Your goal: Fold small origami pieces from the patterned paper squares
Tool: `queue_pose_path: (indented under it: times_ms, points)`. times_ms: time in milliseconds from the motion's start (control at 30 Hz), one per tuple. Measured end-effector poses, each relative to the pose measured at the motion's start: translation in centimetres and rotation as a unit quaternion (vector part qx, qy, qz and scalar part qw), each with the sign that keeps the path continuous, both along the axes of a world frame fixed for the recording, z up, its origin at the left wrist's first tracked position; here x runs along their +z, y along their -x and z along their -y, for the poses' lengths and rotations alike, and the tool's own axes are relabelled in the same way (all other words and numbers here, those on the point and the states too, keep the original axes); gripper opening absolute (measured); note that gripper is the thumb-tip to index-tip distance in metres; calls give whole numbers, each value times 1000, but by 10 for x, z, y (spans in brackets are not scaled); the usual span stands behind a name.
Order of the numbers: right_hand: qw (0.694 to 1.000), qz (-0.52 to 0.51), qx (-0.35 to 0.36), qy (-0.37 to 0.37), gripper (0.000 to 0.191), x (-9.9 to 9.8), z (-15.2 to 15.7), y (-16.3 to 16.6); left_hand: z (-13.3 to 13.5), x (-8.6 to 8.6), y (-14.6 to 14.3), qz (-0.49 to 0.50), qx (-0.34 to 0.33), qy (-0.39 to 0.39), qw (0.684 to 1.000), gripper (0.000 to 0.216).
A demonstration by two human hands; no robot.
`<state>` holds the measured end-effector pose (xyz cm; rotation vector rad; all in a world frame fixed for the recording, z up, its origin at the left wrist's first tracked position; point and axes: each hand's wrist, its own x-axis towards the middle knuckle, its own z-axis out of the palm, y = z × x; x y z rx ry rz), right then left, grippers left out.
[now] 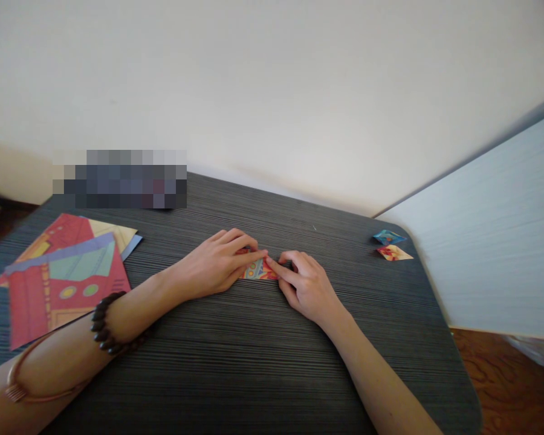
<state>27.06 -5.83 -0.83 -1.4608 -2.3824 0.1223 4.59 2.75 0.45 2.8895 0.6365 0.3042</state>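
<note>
Left hand (pixel 222 261), right hand (pixel 309 287): both press the paper (pixel 252 270), pinching or not we cannot tell | paper: on table (pixel 236 374), between them | step: likely creasing a fold | next: calls, we judge, for steady, even pressure

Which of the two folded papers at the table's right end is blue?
The folded paper nearer the wall; its neighbour, farther from it, is cream and red.

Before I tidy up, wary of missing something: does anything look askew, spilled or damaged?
The patterned sheets at left overlap unevenly, not squared up. A pale fleck marks the dark tabletop; scratch or debris, I can't tell. No spill shows; pixelation hides one patch.
</note>
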Motion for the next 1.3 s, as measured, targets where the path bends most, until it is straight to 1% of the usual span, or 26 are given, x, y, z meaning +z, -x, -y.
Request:
queue_pose_path:
  times_ms: [400,667,1000,1167,1300]
  points:
    - [1000,8,-7,11,39,2,0,1,2,2,-1,-13,1,-15,1000,43]
    - [1000,3,-12,22,39,3,1,2,5,7,-4,-31,2,-31,999,41]
    - [999,-15,-12,27,39,3,1,2,6,7,-5,-17,11,-39,999,38]
    - [999,-31,-20,28,38,6,3,5,8,5,-7,7,27,-43,999,32]
    - [998,-40,-29,26,39,7,5,5,11,5,-9,0,51,-48,998,33]
